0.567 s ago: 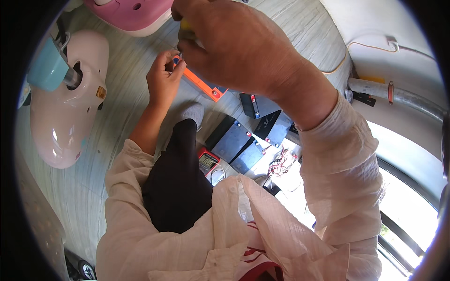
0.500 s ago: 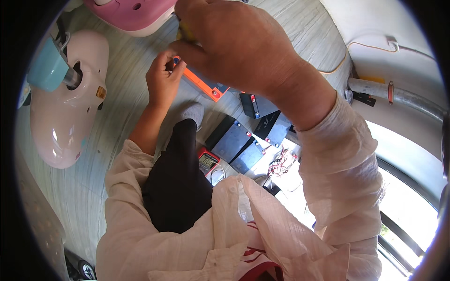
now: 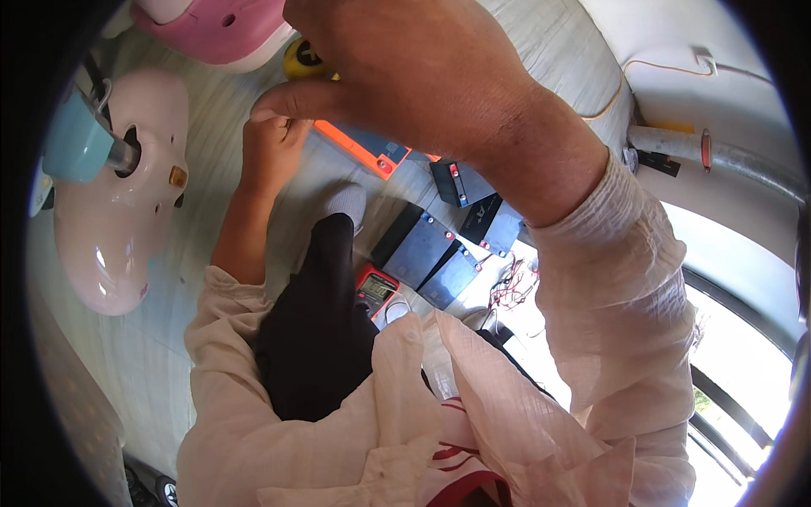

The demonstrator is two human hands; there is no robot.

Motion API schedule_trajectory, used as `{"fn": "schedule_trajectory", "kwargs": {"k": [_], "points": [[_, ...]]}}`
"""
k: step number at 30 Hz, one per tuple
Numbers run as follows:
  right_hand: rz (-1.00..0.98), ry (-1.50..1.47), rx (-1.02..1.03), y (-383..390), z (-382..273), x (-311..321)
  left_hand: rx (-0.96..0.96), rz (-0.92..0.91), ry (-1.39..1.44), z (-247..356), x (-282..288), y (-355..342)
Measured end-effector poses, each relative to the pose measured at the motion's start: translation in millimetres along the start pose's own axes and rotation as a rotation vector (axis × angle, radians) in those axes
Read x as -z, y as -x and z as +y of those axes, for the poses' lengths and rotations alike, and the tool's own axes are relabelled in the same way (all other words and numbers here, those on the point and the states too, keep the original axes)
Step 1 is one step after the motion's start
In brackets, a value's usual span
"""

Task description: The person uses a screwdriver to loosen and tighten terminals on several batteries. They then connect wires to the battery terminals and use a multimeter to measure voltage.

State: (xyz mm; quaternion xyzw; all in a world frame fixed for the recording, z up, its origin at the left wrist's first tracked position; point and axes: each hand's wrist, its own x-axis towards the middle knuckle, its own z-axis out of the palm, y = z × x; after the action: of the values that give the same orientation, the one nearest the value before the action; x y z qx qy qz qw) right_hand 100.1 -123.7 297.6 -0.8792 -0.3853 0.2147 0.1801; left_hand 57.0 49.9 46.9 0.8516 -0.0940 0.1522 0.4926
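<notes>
My right hand [image 3: 414, 76] fills the upper middle, gripping a yellow tool [image 3: 304, 59] with a black marking; most fingers are hidden. Its thumb reaches across the fingertips of my left hand [image 3: 269, 152]. My left fingers are curled beside the end of an orange-edged battery [image 3: 355, 150]; what they hold is hidden. Several dark batteries [image 3: 414, 249] with red terminals lie below the orange one. A red multimeter [image 3: 376, 289] lies beside my dark-trousered leg [image 3: 312, 329].
A pale pink moulded body [image 3: 110, 245] with a metal column and blue part stands left; a darker pink one [image 3: 211, 34] is at the top. Tangled wires [image 3: 511, 287] lie beside the batteries. A metal pipe [image 3: 752, 177] and a cord run along the right wall, above a bright opening.
My right hand has moved left, uncovering more of the yellow tool. My left hand has shifted left, away from the orange battery's corner, its fingertips now partly behind my right thumb.
</notes>
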Motion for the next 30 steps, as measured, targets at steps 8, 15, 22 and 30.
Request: {"fn": "schedule_trajectory", "kwargs": {"k": [8,15,22,30], "points": [[0.190,0.233,0.109,-4,22,-25,0.091,-0.024,-0.055,4,9,2],[0.199,0.281,0.107,-2,25,-37,0.121,-0.053,-0.040,4,3,-1],[0.201,0.195,0.088,7,22,-35,0.118,-0.055,-0.125,11,1,1],[0.189,0.185,0.050,9,19,-30,0.083,0.014,0.027,10,-4,2]]}}
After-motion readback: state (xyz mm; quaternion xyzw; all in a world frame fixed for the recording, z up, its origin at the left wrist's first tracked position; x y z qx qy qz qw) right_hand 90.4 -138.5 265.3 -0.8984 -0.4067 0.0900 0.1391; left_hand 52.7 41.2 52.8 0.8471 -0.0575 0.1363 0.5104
